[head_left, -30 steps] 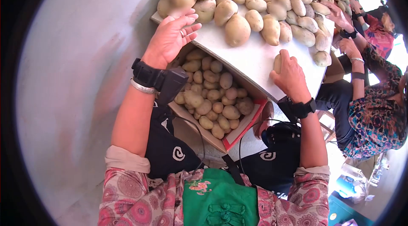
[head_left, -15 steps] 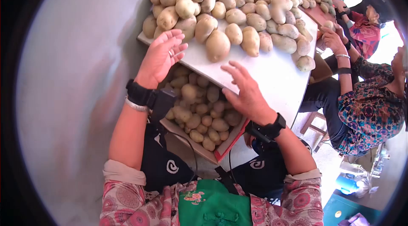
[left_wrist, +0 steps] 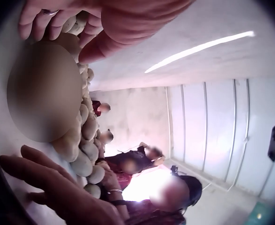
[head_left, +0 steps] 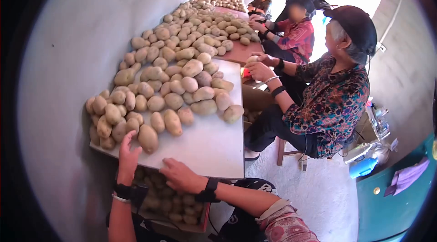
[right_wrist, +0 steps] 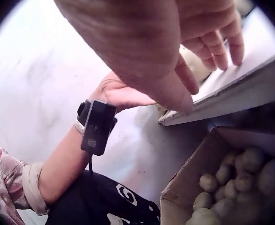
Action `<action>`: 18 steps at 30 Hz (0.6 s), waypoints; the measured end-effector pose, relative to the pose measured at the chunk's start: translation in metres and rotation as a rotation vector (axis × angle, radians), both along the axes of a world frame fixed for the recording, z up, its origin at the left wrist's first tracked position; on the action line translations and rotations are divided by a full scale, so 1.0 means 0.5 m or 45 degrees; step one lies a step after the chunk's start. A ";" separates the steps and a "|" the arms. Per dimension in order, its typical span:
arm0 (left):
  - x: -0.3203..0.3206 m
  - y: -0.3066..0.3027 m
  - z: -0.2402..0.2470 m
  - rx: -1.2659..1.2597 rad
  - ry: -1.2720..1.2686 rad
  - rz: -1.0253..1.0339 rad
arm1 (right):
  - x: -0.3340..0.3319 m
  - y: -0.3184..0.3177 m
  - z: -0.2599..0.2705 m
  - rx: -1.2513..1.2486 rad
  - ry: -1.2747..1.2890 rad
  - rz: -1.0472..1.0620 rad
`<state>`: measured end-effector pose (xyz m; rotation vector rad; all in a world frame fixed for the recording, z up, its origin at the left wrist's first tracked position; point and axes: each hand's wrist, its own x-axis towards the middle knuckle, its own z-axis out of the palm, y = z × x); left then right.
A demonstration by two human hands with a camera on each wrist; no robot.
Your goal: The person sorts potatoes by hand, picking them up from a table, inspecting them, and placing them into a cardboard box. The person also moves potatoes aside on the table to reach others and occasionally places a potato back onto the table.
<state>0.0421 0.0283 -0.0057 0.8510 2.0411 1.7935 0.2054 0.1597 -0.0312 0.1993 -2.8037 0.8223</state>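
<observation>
Potatoes (head_left: 173, 101) lie heaped along the white tabletop (head_left: 205, 151). My left hand (head_left: 129, 159) is at the table's near edge, fingers spread and extended toward a large potato (head_left: 148, 138). In the left wrist view a big blurred potato (left_wrist: 43, 93) sits between my two hands. My right hand (head_left: 182, 176) holds nothing and hovers at the front edge, its fingers loosely extended over the tabletop. Below the edge, a cardboard box (right_wrist: 186, 176) contains several potatoes (right_wrist: 231, 190), partly hidden under the table.
A wall (head_left: 54, 82) runs along the left. To the right, a person in a patterned shirt (head_left: 332, 101) sits on a wooden stool (head_left: 282, 153), handling a potato. Other people are farther along the reddish tabletop (head_left: 239, 55). A teal surface (head_left: 387, 205) stands at the lower right.
One second ago my right hand held a potato at the table edge; it let go and moved left toward my left hand. The head view has swung up and right, showing more people.
</observation>
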 end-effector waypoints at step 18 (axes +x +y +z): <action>-0.004 0.117 -0.059 -0.712 0.624 0.304 | -0.015 0.028 -0.057 0.248 -0.004 -0.033</action>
